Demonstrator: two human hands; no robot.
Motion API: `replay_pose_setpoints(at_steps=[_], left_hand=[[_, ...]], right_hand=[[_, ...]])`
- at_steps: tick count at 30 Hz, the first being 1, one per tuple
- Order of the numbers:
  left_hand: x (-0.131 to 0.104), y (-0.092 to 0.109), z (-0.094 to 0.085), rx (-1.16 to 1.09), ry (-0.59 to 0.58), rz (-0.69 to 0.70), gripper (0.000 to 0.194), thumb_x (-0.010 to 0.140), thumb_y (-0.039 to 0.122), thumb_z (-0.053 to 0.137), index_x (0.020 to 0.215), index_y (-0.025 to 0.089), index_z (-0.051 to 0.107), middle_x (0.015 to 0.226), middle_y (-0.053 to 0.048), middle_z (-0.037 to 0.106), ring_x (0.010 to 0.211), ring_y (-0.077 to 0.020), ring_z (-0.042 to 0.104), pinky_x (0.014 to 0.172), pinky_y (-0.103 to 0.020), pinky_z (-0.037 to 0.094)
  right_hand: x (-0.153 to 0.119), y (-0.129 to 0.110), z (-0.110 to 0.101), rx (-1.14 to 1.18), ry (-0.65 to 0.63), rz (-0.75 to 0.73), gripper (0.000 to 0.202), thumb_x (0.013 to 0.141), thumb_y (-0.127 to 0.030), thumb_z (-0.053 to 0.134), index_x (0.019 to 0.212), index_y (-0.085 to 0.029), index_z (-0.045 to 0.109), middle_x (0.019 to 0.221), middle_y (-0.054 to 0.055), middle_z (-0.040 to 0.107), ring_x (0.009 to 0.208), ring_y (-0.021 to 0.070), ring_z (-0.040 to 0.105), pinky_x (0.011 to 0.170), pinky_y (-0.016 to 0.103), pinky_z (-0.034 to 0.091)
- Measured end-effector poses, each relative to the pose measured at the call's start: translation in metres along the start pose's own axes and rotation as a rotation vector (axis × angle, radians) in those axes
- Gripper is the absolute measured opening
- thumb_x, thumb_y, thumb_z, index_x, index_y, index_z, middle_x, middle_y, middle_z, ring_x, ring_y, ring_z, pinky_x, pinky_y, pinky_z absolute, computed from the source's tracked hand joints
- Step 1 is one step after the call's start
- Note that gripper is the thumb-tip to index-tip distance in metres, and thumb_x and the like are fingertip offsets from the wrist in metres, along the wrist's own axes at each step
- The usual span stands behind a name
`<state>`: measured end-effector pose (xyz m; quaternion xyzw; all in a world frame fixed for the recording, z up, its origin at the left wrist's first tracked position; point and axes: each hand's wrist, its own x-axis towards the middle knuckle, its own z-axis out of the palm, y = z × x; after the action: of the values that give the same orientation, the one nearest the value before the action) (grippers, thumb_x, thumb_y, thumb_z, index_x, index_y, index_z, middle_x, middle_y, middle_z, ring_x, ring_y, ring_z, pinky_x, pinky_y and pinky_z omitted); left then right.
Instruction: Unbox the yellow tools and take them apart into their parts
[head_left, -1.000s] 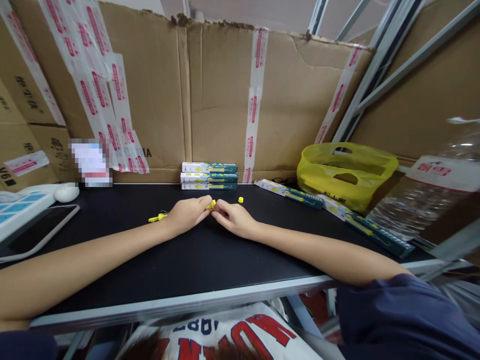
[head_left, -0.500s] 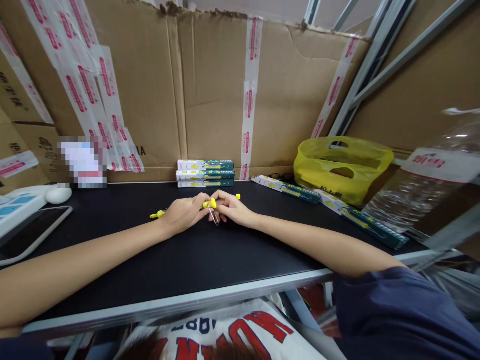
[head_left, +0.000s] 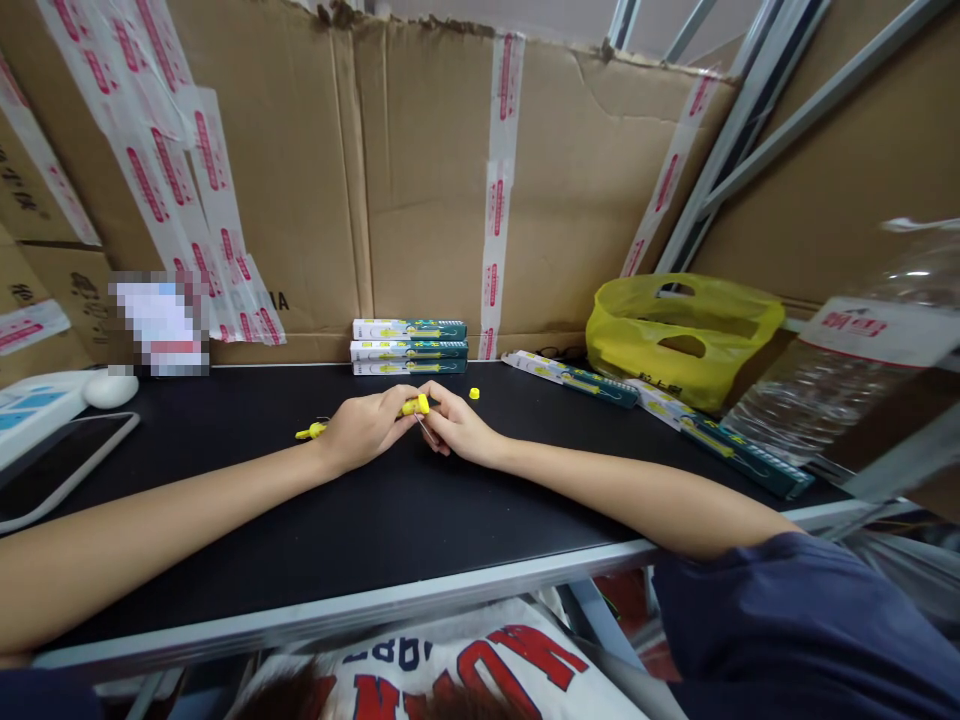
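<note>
My left hand (head_left: pixel 362 428) is closed around a yellow tool (head_left: pixel 415 405), whose capped end sticks out past the fingertips toward the right. The tool's pointed yellow end shows at the wrist side of that hand. My right hand (head_left: pixel 466 428) meets it at the middle of the black table (head_left: pixel 360 540), fingers pinched at a thin metal wire (head_left: pixel 426 428) hanging by the tool's end. Just behind my right hand, a small yellow cap (head_left: pixel 474 393) lies on the table.
Stacked slim boxes (head_left: pixel 409 348) stand behind the hands. To the right are two more boxes (head_left: pixel 574 378), a yellow plastic bag (head_left: pixel 682 330) and a clear bottle (head_left: pixel 817 370). A phone (head_left: pixel 67 470) and a power strip (head_left: pixel 45 405) lie at the left.
The right fingers have shifted slightly around the wire, and the small yellow cap now shows more clearly apart from the right hand. The left hand still holds the tool.
</note>
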<state>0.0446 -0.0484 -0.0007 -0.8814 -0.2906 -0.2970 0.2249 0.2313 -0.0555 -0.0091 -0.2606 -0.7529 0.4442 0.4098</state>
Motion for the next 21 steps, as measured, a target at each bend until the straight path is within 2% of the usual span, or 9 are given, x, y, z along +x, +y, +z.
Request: replay_pose_setpoints(at_steps=[4,8,13,16,18,21], left_hand=[[-0.001,0.0,0.0,0.021,0.033,-0.01,0.028,0.098,0.036,0.034,0.109,0.015,0.049,0.096,-0.008,0.069,0.077,-0.0176,0.069,0.055,-0.022,0.045],[-0.002,-0.002,0.0,0.047,-0.013,-0.011,0.026,0.097,0.036,0.037,0.108,0.015,0.048,0.097,-0.008,0.068,0.076,-0.0176,0.068,0.053,-0.021,0.042],[-0.001,-0.003,0.001,0.057,-0.059,0.016,0.026,0.097,0.036,0.037,0.108,0.014,0.047,0.097,-0.008,0.068,0.076,-0.0181,0.068,0.053,-0.022,0.042],[0.001,-0.003,0.001,0.023,-0.087,0.022,0.028,0.098,0.039,0.037,0.109,0.016,0.048,0.097,-0.006,0.069,0.076,-0.0175,0.068,0.056,-0.022,0.043],[0.001,-0.003,0.001,0.017,-0.112,0.0,0.03,0.097,0.042,0.039,0.11,0.017,0.048,0.096,-0.006,0.069,0.077,-0.0172,0.068,0.057,-0.021,0.043],[0.002,-0.003,0.001,0.025,-0.166,-0.029,0.033,0.095,0.045,0.042,0.11,0.018,0.052,0.093,-0.006,0.069,0.08,-0.0176,0.066,0.061,-0.022,0.043]], right_hand=[[0.0,-0.002,0.003,-0.049,0.023,-0.038,0.021,0.092,-0.04,0.045,0.083,-0.021,0.041,0.048,-0.011,0.036,0.034,0.005,0.034,0.034,0.016,0.027],[0.003,0.003,-0.003,-0.106,-0.012,-0.056,0.021,0.091,-0.042,0.046,0.087,-0.021,0.045,0.053,-0.009,0.035,0.038,0.0053,0.033,0.037,0.018,0.028],[0.005,0.005,-0.02,-0.094,-0.164,-0.032,0.028,0.09,-0.049,0.047,0.088,-0.021,0.043,0.057,-0.009,0.033,0.038,0.0055,0.032,0.037,0.019,0.026],[0.005,0.002,-0.039,-0.212,-0.267,0.024,0.025,0.091,-0.044,0.045,0.093,-0.02,0.047,0.053,-0.01,0.03,0.038,0.0058,0.028,0.038,0.018,0.024],[0.006,0.002,-0.057,-0.375,-0.206,0.013,0.019,0.092,-0.035,0.045,0.097,-0.018,0.05,0.054,-0.01,0.034,0.042,0.0062,0.031,0.043,0.018,0.026],[0.008,0.005,-0.085,-0.658,0.052,0.007,0.009,0.088,-0.024,0.047,0.091,-0.017,0.052,0.061,-0.006,0.047,0.051,0.0082,0.042,0.052,0.02,0.033]])
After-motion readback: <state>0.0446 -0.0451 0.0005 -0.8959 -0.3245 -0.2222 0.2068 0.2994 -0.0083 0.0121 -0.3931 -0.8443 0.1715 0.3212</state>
